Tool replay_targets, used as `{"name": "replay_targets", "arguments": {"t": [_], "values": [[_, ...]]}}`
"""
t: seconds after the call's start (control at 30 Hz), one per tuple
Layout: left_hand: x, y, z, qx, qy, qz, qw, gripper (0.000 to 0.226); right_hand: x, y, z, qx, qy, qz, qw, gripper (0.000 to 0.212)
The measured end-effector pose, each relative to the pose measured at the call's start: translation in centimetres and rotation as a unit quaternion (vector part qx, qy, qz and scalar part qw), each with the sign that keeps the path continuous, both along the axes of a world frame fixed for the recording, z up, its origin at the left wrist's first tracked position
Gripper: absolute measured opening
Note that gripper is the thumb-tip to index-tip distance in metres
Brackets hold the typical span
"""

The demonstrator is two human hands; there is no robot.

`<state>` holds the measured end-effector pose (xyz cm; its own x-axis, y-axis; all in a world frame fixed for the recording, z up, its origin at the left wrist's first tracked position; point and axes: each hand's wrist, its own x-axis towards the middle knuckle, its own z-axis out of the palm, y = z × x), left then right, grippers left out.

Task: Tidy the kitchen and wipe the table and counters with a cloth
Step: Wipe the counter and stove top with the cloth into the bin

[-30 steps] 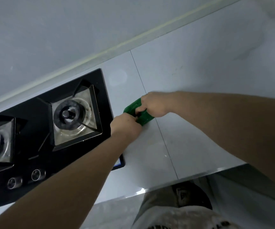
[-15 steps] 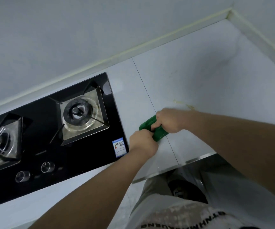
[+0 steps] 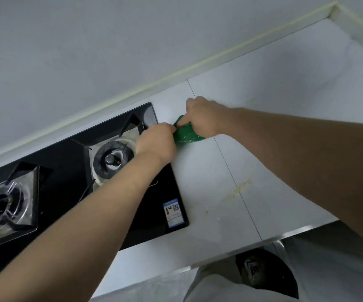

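1. Black glass two-burner gas hob [image 3: 67, 151] is the landmark; everything below is placed off its right edge.
2. Left hand [image 3: 156, 142]: above the hob's right rear corner, fingers curled, pinching the hob-side end of the cloth.
3. Bunched green cloth [image 3: 187, 135]: on the pale grey tiled counter [image 3: 208, 171], just right of the hob's rear right corner and held between both hands. The wad's long axis runs roughly away from the hob edge towards the tile seam.
4. Right hand [image 3: 204, 118]: just right of the hob on the cloth's far end, clenched over the top of it and gripping. Neither hand is free.
5. Yellowish smear [image 3: 240, 189]: on the tile seam right of the hob, level with the hob's front half, well apart from the cloth.
6. Key relation: the smear lies front-right of the cloth, towards the counter's front edge. The right hand looks the nearer one, so my call is a pull back along the seam led by the right hand.
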<state>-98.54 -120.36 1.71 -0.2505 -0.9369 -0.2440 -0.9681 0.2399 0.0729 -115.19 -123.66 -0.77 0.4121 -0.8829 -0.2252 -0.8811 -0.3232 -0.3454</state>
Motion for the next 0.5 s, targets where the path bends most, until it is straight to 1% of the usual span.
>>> {"name": "replay_targets", "arguments": {"t": [0.13, 0.2, 0.27, 0.33, 0.37, 0.4, 0.5], "values": [[1.3, -5.0, -0.7, -0.037, 0.009, 0.004, 0.999, 0.041, 1.3, -4.1, -0.2, -0.033, -0.014, -0.028, 0.999, 0.066], [1.5, -7.1, -1.5, -0.036, 0.020, 0.006, 0.999, 0.044, 1.7, -6.1, -1.0, -0.044, -0.007, -0.027, 0.999, 0.065], [1.2, -8.4, -2.6, -0.023, 0.017, 0.008, 1.000, 0.042, 1.8, -7.7, -1.9, -0.048, 0.003, -0.023, 0.999, 0.066], [0.6, -8.4, -3.8, 0.001, 0.001, 0.002, 1.000, 0.028, 1.7, -8.6, -3.0, -0.038, 0.024, -0.010, 0.999, 0.068], [0.3, -8.1, -4.4, 0.017, -0.013, -0.006, 1.000, 0.021, 1.7, -8.7, -3.6, -0.023, 0.042, 0.007, 0.999, 0.067], [-0.1, -7.6, -4.9, 0.030, -0.027, -0.016, 0.999, 0.018, 1.7, -8.5, -4.4, -0.007, 0.063, 0.030, 0.998, 0.067], [-0.6, -6.1, -6.0, 0.030, -0.060, -0.034, 0.997, 0.022, 1.2, -6.9, -6.3, 0.007, 0.105, 0.061, 0.993, 0.068]]}}
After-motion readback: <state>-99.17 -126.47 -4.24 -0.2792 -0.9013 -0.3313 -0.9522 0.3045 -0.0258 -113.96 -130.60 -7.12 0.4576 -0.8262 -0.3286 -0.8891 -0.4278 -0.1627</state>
